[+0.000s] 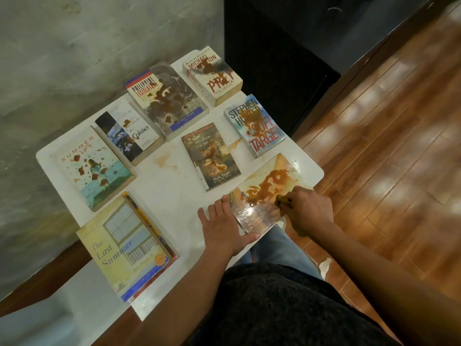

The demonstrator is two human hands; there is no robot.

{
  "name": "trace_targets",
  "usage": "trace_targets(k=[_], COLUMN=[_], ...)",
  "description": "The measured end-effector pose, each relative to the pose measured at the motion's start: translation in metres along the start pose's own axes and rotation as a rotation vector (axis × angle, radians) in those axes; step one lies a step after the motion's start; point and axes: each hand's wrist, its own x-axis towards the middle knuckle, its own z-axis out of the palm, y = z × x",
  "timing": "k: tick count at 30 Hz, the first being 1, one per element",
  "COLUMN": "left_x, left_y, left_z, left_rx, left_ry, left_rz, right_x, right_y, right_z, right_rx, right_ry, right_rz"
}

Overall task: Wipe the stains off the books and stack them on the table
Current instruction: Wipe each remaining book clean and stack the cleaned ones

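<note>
You are pressing your left hand (219,227), fingers straight and flat, on the near corner of a glossy pale book smeared with thick brown sauce (267,193), lying at the right front edge of the white square table (172,196). Your right hand (308,211) is curling its fingers around a small yellowish wiping cloth (282,199), touching the book's cover. Seven other books are lying spread across the table, most of them stained.
</note>
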Motion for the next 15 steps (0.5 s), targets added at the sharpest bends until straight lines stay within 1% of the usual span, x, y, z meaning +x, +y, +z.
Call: trace_targets(k=[3,5,7,11,12,15], left_x=[0.002,0.002,0.003,0.004,0.004,0.003], left_y=[0.002,0.002,0.0,0.002,0.002,0.003], left_z=[-0.001,0.002,0.003,0.003,0.002,0.002], left_rx=[-0.006,-0.017,-0.017,-0.006,-0.007,-0.013], left_ry=[-0.01,0.001,0.019,0.012,0.002,0.002], left_rz=[-0.012,-0.018,-0.018,-0.002,-0.002,-0.011], right_x=[0.013,0.018,0.017,0.011,0.012,0.019], right_y=[0.013,0.011,0.002,0.003,0.008,0.014], right_z=[-0.01,-0.01,-0.008,-0.005,-0.006,-0.01], right_rx=[0.061,0.079,0.077,0.04,0.03,0.09], right_ry=[0.078,0.108,0.113,0.058,0.055,0.104], right_rz=[0.185,0.269,0.246,0.086,0.098,0.251])
